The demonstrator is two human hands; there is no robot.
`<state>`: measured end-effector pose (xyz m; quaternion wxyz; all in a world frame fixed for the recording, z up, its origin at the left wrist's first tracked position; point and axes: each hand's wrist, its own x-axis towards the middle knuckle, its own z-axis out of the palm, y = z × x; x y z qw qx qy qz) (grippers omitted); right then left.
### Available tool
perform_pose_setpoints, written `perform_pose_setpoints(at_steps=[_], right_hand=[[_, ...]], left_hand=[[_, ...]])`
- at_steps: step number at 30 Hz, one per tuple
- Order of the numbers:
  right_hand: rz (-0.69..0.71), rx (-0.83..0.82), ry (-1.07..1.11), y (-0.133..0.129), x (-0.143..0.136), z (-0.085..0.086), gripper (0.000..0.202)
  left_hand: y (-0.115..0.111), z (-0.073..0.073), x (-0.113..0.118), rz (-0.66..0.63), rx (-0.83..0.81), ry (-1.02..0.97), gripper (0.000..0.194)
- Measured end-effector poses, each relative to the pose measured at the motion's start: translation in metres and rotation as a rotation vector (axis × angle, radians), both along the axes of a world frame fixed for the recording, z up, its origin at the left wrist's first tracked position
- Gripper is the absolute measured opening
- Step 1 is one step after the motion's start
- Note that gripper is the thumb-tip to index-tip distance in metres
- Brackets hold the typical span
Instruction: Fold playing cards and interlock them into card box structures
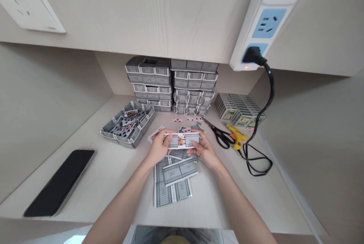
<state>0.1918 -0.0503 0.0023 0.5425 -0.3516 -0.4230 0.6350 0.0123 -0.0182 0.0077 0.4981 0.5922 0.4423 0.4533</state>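
Observation:
A strip of folded playing cards (181, 141), patterned grey at both ends with a face card showing in the middle, is held level over the desk. My left hand (160, 146) pinches its left end, and my right hand (205, 150) grips its right end. Below and partly behind the hands lie joined card panels (173, 192) with grey backs, overlapping one another. Some loose cards (156, 134) rest just behind my left hand, and small red-marked strips (194, 118) lie farther back.
A card-made tray (133, 142) full of cards sits left; a black phone (61, 183) lies nearer. Card boxes (153, 70) are stacked behind. Scissors (223, 137), a yellow glue gun (238, 137) with its black cable (270, 84), and card packs (240, 109) are on the right.

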Motion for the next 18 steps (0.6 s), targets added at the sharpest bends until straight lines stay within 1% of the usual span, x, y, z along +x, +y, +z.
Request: perform_pose_setpoints(at_steps=[3, 7, 9, 14, 18], right_hand=[[0.021, 0.01, 0.007, -0.001, 0.0, 0.0, 0.04], [0.025, 0.015, 0.023, -0.002, -0.003, -0.001, 0.038], [0.03, 0.016, 0.023, -0.002, -0.005, -0.002, 0.038], [0.071, 0.011, 0.035, -0.003, -0.012, -0.004, 0.037], [0.106, 0.014, 0.027, -0.006, -0.015, -0.002, 0.038]], left_hand=[[-0.003, 0.0, 0.002, 0.049, 0.017, 0.039, 0.022], [-0.006, 0.0, 0.004, 0.171, 0.145, 0.122, 0.018], [-0.006, 0.0, 0.004, 0.202, 0.191, 0.17, 0.017], [-0.007, -0.002, 0.005, 0.192, 0.239, 0.281, 0.018], [-0.009, -0.005, 0.007, 0.175, 0.253, 0.329, 0.021]])
